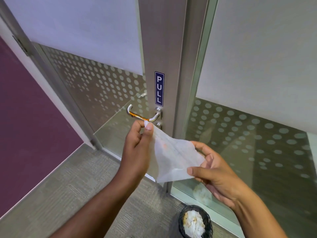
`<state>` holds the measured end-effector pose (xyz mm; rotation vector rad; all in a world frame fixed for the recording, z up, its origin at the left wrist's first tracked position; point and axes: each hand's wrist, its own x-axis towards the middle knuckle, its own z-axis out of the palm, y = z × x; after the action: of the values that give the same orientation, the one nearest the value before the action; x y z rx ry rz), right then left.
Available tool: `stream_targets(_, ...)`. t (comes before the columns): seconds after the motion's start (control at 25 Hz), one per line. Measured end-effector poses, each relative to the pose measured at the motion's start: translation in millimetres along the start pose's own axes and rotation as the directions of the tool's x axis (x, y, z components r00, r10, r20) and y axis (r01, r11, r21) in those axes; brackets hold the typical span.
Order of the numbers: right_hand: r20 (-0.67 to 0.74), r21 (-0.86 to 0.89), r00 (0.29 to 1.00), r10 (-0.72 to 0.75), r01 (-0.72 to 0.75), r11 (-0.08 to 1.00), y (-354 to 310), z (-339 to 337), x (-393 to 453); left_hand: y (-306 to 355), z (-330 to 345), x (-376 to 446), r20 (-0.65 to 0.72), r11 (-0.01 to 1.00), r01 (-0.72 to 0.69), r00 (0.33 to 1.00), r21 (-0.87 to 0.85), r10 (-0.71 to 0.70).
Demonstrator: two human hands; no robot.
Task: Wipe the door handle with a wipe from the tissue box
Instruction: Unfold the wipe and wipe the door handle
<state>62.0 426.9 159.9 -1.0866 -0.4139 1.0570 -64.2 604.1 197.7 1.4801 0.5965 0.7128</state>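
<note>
A white wet wipe (173, 155) with a faint orange stain is stretched between both hands in front of the door. My left hand (137, 145) pinches its upper corner just below the handle. My right hand (212, 170) holds its lower right edge between thumb and fingers. The silver lever door handle (145, 115) is mounted on the metal door stile and carries an orange smear along its bar. The wipe's top corner nearly touches the handle's bar. The tissue box is out of view.
A blue PULL sign (159, 88) sits above the handle. Frosted, dotted glass panels flank the metal frame (187, 83). A black bin (195, 222) full of used wipes stands on the grey carpet at the bottom. A purple wall (25, 117) lies to the left.
</note>
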Motion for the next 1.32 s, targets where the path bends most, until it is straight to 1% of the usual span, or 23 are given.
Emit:
stream_targets(0.08,-0.04,-0.052,0.999,0.018,-0.02,0.998,-6,0,-2,-2,0,10,0.002,1.0,-0.023,1.0,-0.001,0.023)
stream_targets(0.16,-0.11,-0.021,0.994,0.001,-0.004,1.0,-9,4,-2,-4,-2,21,-0.013,1.0,-0.025,1.0,-0.003,0.025)
stream_targets(0.28,-0.211,0.023,0.972,-0.106,0.113,0.993,-11,12,1,-8,-14,37,-0.039,0.999,-0.027,0.999,-0.022,0.026)
stream_targets(0.36,-0.264,-0.001,0.947,-0.18,0.187,0.982,-11,19,6,-11,-23,49,-0.023,0.999,-0.036,0.999,-0.003,0.036)
stream_targets(0.44,-0.28,-0.023,0.933,-0.225,0.228,0.973,-10,30,12,-13,-32,59,0.007,0.998,-0.059,0.998,0.02,0.058)
stream_targets(0.52,-0.262,-0.111,0.931,-0.254,0.232,0.966,-8,42,19,-11,-42,69,0.086,0.999,-0.039,0.996,0.003,0.039)
stream_targets(0.64,-0.26,-0.343,0.935,-0.241,0.144,0.928,-4,56,31,-6,-68,86,0.297,0.999,0.03,0.954,0.011,-0.032)
stream_targets(0.72,-0.29,-0.48,0.929,-0.231,0.068,0.875,0,62,42,-7,-93,101,0.376,0.996,0.027,0.925,0.082,-0.056)
stream_targets(0.76,-0.305,-0.544,0.926,-0.223,0.023,0.839,2,64,47,-8,-105,108,0.402,0.99,-0.001,0.914,0.143,-0.058)
stream_targets(0.84,-0.334,-0.635,0.914,-0.232,-0.036,0.772,5,70,61,-14,-126,127,0.396,0.94,-0.116,0.918,0.322,-0.023)
stream_targets(0.92,-0.351,-0.654,0.901,-0.254,-0.042,0.755,8,79,78,-19,-142,146,0.392,0.865,-0.215,0.92,0.454,0.022)
stream_targets(0.96,-0.371,-0.64,0.893,-0.256,-0.046,0.767,9,84,86,-20,-147,154,0.384,0.84,-0.228,0.923,0.492,0.026)
stream_targets(1.04,-0.435,-0.543,0.867,-0.244,-0.037,0.839,10,92,106,-22,-154,171,0.362,0.829,-0.211,0.932,0.518,0.011)
stream_targets(1.12,-0.503,-0.45,0.828,-0.249,-0.005,0.893,13,97,125,-27,-154,186,0.362,0.857,-0.176,0.932,0.484,-0.013)
stream_targets(1.2,-0.569,-0.44,0.77,-0.289,0.011,0.898,18,98,143,-38,-149,203,0.321,0.883,-0.14,0.947,0.447,-0.013)
stream_targets(1.32,-0.638,-0.462,0.702,-0.318,-0.018,0.886,25,94,163,-58,-138,227,0.219,0.893,-0.078,0.975,0.443,-0.023)
